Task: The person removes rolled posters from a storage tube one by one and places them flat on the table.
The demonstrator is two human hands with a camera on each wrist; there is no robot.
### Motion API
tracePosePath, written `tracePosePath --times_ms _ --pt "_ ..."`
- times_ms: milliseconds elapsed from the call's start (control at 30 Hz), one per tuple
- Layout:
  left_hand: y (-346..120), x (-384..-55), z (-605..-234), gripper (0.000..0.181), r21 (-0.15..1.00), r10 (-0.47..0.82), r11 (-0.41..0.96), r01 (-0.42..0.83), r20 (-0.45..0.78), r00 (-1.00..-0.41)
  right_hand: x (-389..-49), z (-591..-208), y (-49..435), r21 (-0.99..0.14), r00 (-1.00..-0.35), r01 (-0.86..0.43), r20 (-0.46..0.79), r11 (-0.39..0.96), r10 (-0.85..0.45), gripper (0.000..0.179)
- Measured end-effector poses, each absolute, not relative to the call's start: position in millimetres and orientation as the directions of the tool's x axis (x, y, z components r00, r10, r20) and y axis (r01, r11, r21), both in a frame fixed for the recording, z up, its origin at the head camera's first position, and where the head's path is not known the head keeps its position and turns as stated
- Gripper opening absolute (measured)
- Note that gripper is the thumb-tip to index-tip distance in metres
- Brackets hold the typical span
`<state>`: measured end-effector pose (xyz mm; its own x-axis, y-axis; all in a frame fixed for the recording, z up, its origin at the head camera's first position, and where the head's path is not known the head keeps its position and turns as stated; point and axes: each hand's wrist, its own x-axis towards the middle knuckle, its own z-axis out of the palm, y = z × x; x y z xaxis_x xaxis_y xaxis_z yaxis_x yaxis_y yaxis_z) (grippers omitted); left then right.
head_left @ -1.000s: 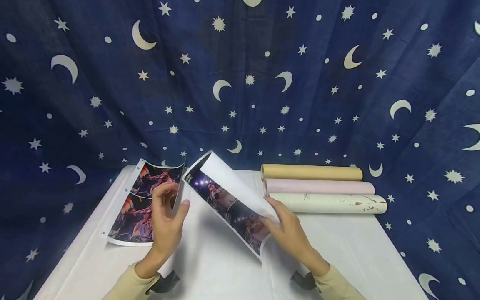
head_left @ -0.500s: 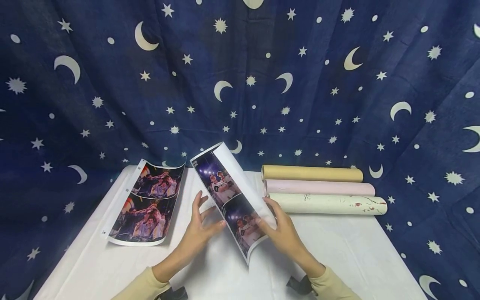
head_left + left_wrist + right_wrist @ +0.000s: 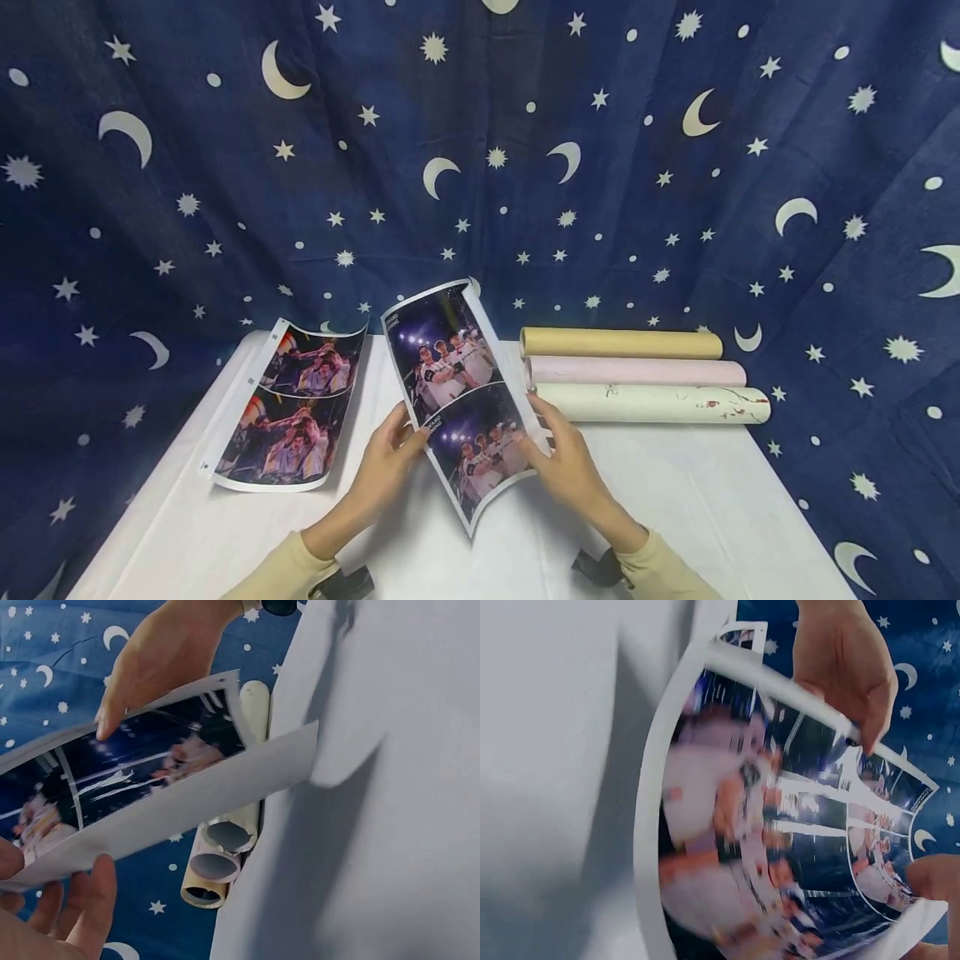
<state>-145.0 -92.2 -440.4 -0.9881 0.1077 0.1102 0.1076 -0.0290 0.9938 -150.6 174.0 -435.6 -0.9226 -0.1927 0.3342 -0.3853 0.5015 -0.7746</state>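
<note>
A glossy photo print (image 3: 457, 392) with two matching group pictures and a white border is held up off the table, tilted and curved lengthwise. My left hand (image 3: 386, 462) pinches its left edge, thumb on the printed face. On the opposite edge my right hand (image 3: 573, 467) grips the sheet, its thumb over the lower picture. In the left wrist view the print (image 3: 150, 765) bows between both hands, the left fingers (image 3: 94, 900) behind it. The right wrist view shows the print (image 3: 802, 825) close up, the left thumb on its far edge.
Another photo print (image 3: 296, 408) with curled edges lies at the table's left. Three rolls lie side by side at the back right: tan (image 3: 622, 342), pink (image 3: 637, 372) and pale green with a floral pattern (image 3: 652, 404). A blue star-and-moon cloth (image 3: 480, 125) hangs behind the white table (image 3: 675, 500).
My left hand has moved right, from beside the other print to the held print's left edge, and now pinches it. The held print has unrolled wider, showing more of both pictures.
</note>
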Motion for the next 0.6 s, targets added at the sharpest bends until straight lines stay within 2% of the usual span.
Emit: tracePosePath --times_ms 133,333,467,600 --pt "-100.5 -145.0 -437.5 0.045 0.992 0.111 0.016 0.123 0.121 -0.986 -153.0 -432.9 179.1 -0.748 -0.905 -0.417 0.392 0.516 -0.164 0.056" --pt "-107.7 -146.5 -437.2 0.054 0.993 0.093 -0.017 0.113 0.114 -0.989 -154.4 -430.3 186.4 -0.789 -0.891 -0.446 0.437 0.422 -0.126 0.058" --pt "-110.9 -149.4 -438.3 0.059 0.984 0.078 -0.019 0.178 0.179 -0.981 -154.8 -429.3 186.9 -0.811 -0.884 -0.463 0.453 0.358 -0.117 0.062" --pt "-111.9 -152.2 -439.9 0.065 0.964 0.059 -0.029 0.263 0.265 -0.963 -146.2 -415.3 181.9 -0.796 -0.875 -0.479 0.465 0.369 -0.132 0.061"
